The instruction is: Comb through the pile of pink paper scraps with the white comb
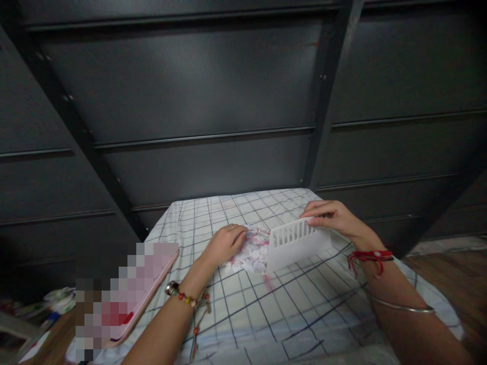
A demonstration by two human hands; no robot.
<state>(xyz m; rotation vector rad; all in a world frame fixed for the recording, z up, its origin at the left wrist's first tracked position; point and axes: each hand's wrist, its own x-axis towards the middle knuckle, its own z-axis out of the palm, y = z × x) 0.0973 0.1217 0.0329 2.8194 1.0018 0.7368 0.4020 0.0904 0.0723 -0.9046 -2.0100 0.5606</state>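
Observation:
A white plastic basket point(292, 248) with a row of upright slots along its top stands tilted on the checked cloth, its slotted side toward me. My right hand point(329, 215) grips its upper rim, with thumb on the near side and fingers behind. Just left of the basket lies a loose pile of torn white and pinkish paper scraps point(253, 256). My left hand point(227, 243) rests at the pile's left side, fingers reaching over the scraps with the thumb apart. The fingertips are partly hidden, and I cannot see the basket's inside.
A white cloth with dark grid lines point(236, 314) covers the table. A pink, partly pixelated flat device point(148, 289) lies at the left edge. Dark metal panels point(213, 101) rise behind the table. Wooden floor point(452, 268) shows on the right.

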